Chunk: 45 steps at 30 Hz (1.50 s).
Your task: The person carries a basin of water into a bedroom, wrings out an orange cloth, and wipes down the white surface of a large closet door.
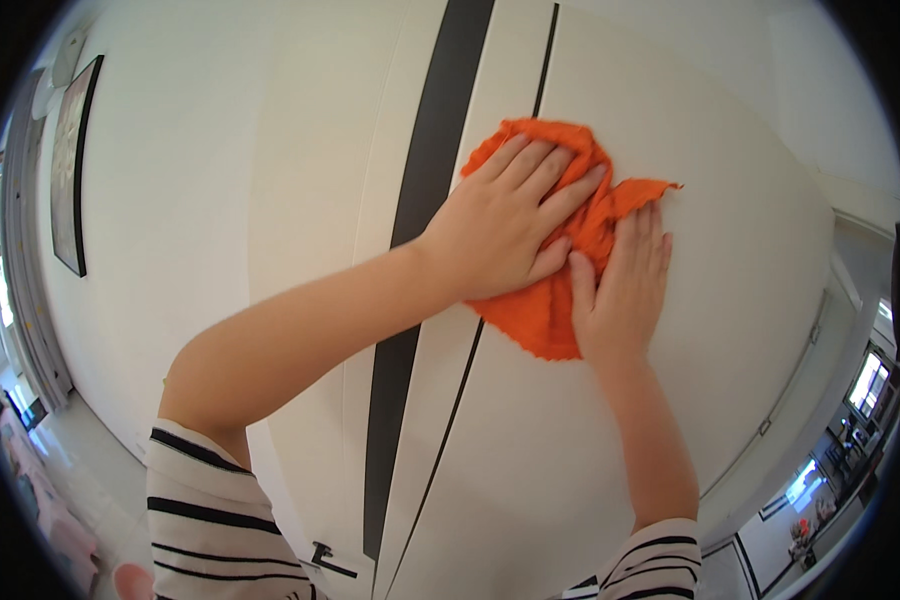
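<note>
An orange cloth (551, 322) lies bunched and creased against a cream door panel (720, 225). My left hand (506, 217) presses flat on its upper left part, fingers spread, palm towards the panel. To the right, my right hand (626, 277) rests against the panel at the cloth's right edge, its fingertips touching the underside of a raised corner and its thumb beside the cloth. Neither hand has its fingers closed round the cloth. Behind the cloth run a thin black line and, to the left, a wide dark strip (435, 135).
A black door handle (334, 561) is low down at the left. A framed picture (75, 165) hangs on the left wall near a grey curtain (34, 300). At the bottom left stands a pink container (133, 582). A doorway with hinges (816, 334) is at the right.
</note>
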### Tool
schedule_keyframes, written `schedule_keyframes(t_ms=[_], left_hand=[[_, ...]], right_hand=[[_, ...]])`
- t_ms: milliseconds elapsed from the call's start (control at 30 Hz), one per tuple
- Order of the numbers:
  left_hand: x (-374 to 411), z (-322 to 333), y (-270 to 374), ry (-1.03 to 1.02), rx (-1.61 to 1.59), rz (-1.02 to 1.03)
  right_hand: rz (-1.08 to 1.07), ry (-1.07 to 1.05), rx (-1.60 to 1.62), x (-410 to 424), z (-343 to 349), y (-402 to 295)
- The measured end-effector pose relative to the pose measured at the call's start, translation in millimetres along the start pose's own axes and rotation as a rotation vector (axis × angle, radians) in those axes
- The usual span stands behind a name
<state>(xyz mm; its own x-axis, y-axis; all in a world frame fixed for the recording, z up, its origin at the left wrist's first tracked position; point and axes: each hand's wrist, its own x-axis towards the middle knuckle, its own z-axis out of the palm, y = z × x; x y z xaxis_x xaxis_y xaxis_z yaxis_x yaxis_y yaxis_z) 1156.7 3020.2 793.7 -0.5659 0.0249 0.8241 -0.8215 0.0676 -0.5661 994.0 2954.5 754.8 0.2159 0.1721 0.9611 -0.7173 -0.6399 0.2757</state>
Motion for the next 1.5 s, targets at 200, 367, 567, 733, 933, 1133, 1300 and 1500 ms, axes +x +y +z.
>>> schedule_keyframes(t_ms=[200,367,567,733,933,1133,1300,1500], left_hand=[[36,1,-48,0.140,0.102,-0.003],[34,-11,-100,0.138,0.185,-0.141],[15,-31,-148,0.089,0.270,-0.284],[-11,-66,-182,0.019,0.282,-0.417],[-63,-79,-153,-0.029,0.295,-0.497],[-122,-80,-88,-0.213,0.334,-0.450],[-95,-62,-63,-0.175,0.354,-0.338],[4,-17,-47,0.011,0.269,-0.217]], right_hand=[[-0.057,0.169,-0.047,68,16,0],[-0.115,0.215,-0.063,121,38,-30],[-0.253,0.371,0.005,166,77,-64],[-0.331,0.409,0.096,191,91,-107],[-0.450,0.239,0.097,164,94,-129],[-0.580,-0.003,0.164,98,70,-124],[-0.586,-0.075,0.043,85,45,-77],[-0.405,0.098,-0.072,113,31,3]])
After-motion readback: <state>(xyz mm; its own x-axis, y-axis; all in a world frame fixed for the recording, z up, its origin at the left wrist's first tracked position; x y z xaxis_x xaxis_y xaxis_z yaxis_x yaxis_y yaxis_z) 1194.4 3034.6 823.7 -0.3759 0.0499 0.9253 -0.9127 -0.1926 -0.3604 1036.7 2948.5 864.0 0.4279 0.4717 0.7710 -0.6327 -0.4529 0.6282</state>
